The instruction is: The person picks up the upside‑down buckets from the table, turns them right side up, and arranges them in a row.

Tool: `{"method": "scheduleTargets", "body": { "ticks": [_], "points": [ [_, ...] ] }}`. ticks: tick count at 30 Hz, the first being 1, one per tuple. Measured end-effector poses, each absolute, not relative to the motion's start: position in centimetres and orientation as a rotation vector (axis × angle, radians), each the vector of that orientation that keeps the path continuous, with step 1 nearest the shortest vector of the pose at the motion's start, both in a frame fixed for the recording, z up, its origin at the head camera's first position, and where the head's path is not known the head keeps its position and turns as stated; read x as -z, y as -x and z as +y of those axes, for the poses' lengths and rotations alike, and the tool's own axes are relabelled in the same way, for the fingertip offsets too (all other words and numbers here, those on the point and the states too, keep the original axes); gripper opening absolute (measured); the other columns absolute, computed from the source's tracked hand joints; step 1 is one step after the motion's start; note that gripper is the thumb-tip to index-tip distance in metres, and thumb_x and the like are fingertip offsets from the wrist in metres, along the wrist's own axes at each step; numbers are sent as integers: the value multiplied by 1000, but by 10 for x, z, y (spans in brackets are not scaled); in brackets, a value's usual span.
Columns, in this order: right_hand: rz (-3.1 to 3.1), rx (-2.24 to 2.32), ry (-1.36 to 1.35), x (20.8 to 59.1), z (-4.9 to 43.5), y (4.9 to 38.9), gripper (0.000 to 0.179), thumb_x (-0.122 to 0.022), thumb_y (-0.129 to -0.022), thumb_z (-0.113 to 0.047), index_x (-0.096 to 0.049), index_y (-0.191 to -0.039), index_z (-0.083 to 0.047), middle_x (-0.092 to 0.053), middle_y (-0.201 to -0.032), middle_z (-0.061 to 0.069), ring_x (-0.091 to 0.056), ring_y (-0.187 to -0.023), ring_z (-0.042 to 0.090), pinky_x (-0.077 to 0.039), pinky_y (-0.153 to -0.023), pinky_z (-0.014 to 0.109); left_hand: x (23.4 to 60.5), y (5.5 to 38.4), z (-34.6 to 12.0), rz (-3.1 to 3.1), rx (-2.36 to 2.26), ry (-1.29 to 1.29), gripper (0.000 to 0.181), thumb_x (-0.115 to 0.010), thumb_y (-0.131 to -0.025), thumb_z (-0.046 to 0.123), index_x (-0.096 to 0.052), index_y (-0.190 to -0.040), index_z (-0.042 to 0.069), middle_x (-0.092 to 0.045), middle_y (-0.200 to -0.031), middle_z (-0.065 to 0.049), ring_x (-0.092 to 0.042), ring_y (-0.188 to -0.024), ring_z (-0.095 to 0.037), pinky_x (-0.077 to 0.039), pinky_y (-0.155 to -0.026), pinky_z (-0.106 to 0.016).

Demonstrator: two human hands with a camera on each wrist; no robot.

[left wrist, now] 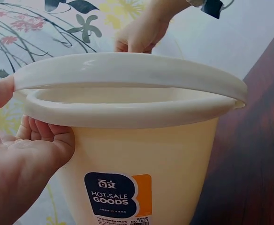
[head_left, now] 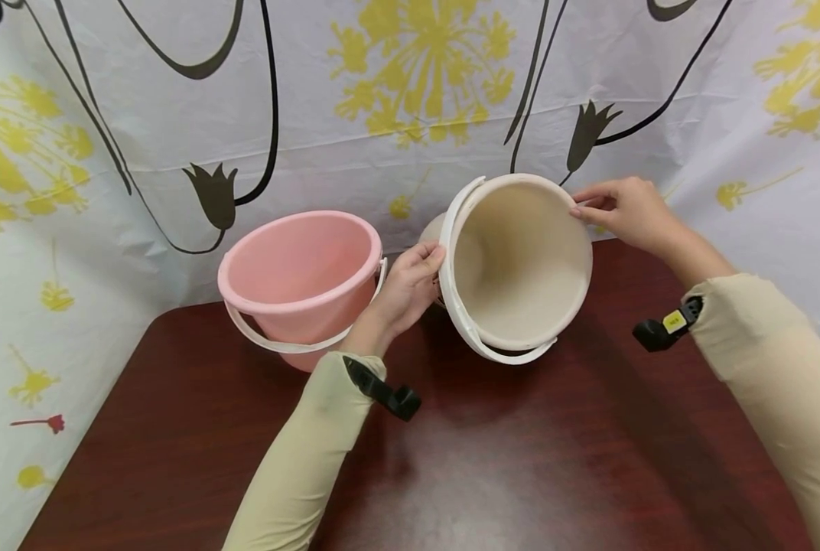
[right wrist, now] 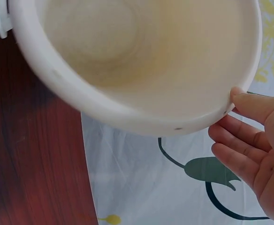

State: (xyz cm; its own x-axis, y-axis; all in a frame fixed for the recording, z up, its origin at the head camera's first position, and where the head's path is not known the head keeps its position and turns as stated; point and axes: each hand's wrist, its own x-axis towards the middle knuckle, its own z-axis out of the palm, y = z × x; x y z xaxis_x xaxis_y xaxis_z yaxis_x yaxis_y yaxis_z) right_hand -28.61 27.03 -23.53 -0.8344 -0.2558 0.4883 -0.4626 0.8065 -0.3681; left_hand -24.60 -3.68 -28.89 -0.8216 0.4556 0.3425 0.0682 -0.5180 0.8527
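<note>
A cream bucket is tilted so that its mouth faces me, and its inside shows bare walls and bottom. My left hand grips its rim on the left, with the thumb at the white handle, which hangs along the rim. On the far upper right of the rim, my right hand pinches the edge between thumb and fingers, as the right wrist view also shows. In the left wrist view a dark blue and orange label is on the bucket's outer side.
A pink bucket with a pale handle stands upright just left of my left hand. Both buckets are at the back of the dark red wooden table. Behind them hangs a white sheet with yellow flowers and dark stems.
</note>
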Motion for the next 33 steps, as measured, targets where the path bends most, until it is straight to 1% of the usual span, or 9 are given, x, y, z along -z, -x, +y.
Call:
{"method": "scheduleTargets", "body": {
  "ticks": [3, 8, 11, 15, 17, 21, 25, 28, 33],
  "points": [
    [-2571, -712, -523, 237, 273, 284, 27, -67, -85, -21, -68, -101, 1, -67, -83, 19, -49, -60, -17, -36, -56, 11, 289, 247, -37, 1369, -2445, -795, 18, -30, -97, 2, -48, -95, 5, -53, -91, -2, -50, -85, -11, -41, -78, -26],
    [-2612, -731, -484, 239, 277, 283, 30, -66, -85, -24, -68, -101, 2, -67, -79, 16, -48, -62, -12, -34, -57, 17, 289, 247, -39, 1312, -2492, -770, 25, -29, -97, 2, -51, -89, 8, -53, -86, -2, -50, -81, -11, -40, -76, -26],
    [-2642, -767, -470, 240, 279, 282, 33, -66, -85, -25, -67, -103, 3, -68, -77, 15, -53, -61, -8, -34, -56, 18, 290, 248, -40, 1287, -2513, -748, 27, -29, -98, 4, -52, -86, 10, -53, -83, -1, -50, -78, -11, -39, -75, -25],
    [-2656, -856, -473, 244, 281, 281, 35, -66, -85, -22, -64, -106, 5, -68, -75, 14, -59, -58, -2, -38, -53, 15, 291, 248, -41, 1274, -2527, -719, 27, -29, -98, 5, -52, -86, 11, -53, -81, 0, -49, -77, -11, -39, -73, -24],
    [-2668, -889, -480, 247, 283, 281, 35, -66, -86, -21, -63, -108, 7, -67, -76, 15, -59, -57, -3, -41, -52, 15, 291, 248, -40, 1262, -2539, -698, 28, -29, -98, 6, -53, -84, 11, -54, -81, 1, -50, -76, -11, -40, -73, -24],
    [-2717, -1002, -470, 252, 285, 278, 38, -63, -88, -18, -58, -112, 11, -67, -78, 16, -61, -60, 2, -49, -54, 19, 292, 249, -40, 1227, -2565, -678, 31, -29, -99, 6, -54, -82, 12, -56, -83, 2, -52, -78, -10, -40, -74, -24],
    [-2735, -1095, -469, 257, 285, 275, 38, -60, -89, -15, -55, -115, 12, -68, -80, 16, -63, -62, 6, -52, -56, 23, 293, 250, -39, 1198, -2597, -681, 33, -28, -99, 7, -55, -82, 13, -58, -87, 2, -53, -80, -11, -41, -76, -26],
    [-2699, -1180, -489, 261, 286, 274, 38, -59, -90, -12, -53, -116, 14, -68, -80, 11, -64, -62, 8, -53, -58, 25, 294, 250, -37, 1175, -2641, -669, 32, -29, -99, 7, -57, -84, 12, -58, -87, 1, -53, -82, -12, -41, -75, -27],
    [-2631, -1367, -486, 268, 288, 275, 38, -58, -89, -8, -50, -117, 17, -68, -79, -4, -65, -64, 10, -53, -59, 28, 295, 250, -35, 1130, -2685, -636, 33, -31, -99, 8, -59, -84, 12, -59, -86, 0, -54, -81, -12, -42, -75, -28]
  ]
}}
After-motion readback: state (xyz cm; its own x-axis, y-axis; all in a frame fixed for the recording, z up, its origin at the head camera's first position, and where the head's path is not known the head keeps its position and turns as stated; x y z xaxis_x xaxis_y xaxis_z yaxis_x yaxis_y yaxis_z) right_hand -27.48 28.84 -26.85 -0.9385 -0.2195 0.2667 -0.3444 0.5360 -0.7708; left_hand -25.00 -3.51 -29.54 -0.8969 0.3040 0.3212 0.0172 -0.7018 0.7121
